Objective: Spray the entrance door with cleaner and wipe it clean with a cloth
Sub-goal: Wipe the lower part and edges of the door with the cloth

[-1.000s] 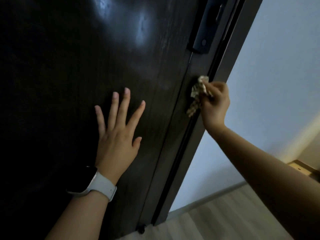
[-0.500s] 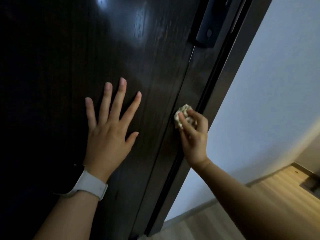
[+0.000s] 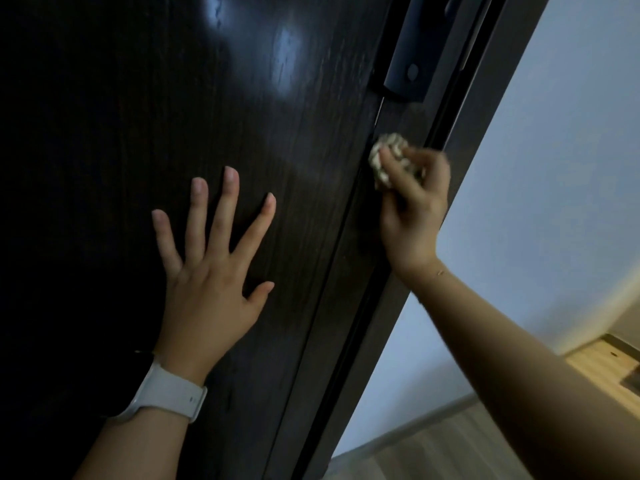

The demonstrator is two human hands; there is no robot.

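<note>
The dark wooden entrance door (image 3: 166,109) fills the left and middle of the view. My left hand (image 3: 211,271) lies flat on the door panel with fingers spread, a white watch band on its wrist. My right hand (image 3: 412,206) grips a bunched pale patterned cloth (image 3: 386,152) and presses it against the door's right edge strip, just below the dark lock plate (image 3: 412,64). No spray bottle is in view.
The dark door frame (image 3: 485,109) runs diagonally beside the cloth. A pale wall (image 3: 561,174) stands to the right. Light wooden floor (image 3: 433,452) and a skirting board lie at the bottom right, with a wooden ledge (image 3: 609,368) at the far right.
My right hand with the cloth slid down the door's edge strip, then back up toward the lock plate. My left hand stayed flat on the panel.
</note>
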